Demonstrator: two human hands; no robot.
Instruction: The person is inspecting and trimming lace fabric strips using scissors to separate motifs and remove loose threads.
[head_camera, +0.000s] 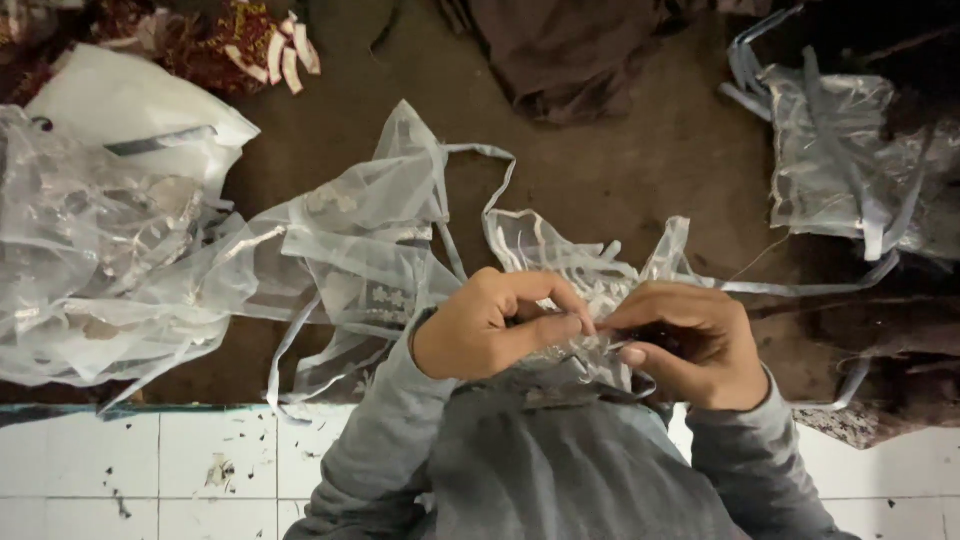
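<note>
Head view looked straight down on two hands meeting close to the person's chest. The left hand (490, 325) and the right hand (690, 340) each had a closed grip, fingertips pinched on the same small piece of sheer white fabric (590, 300), which sat between them and bunched up just beyond the knuckles. Its ribbon ties (800, 288) trailed away to the right, so its long axis ran roughly side to side; both hands were equally near. Three other heaps of sheer pieces lay apart: a large pile (100, 270) at left, a spread piece (370, 240) beside it, and a bundle (840, 160) at upper right.
</note>
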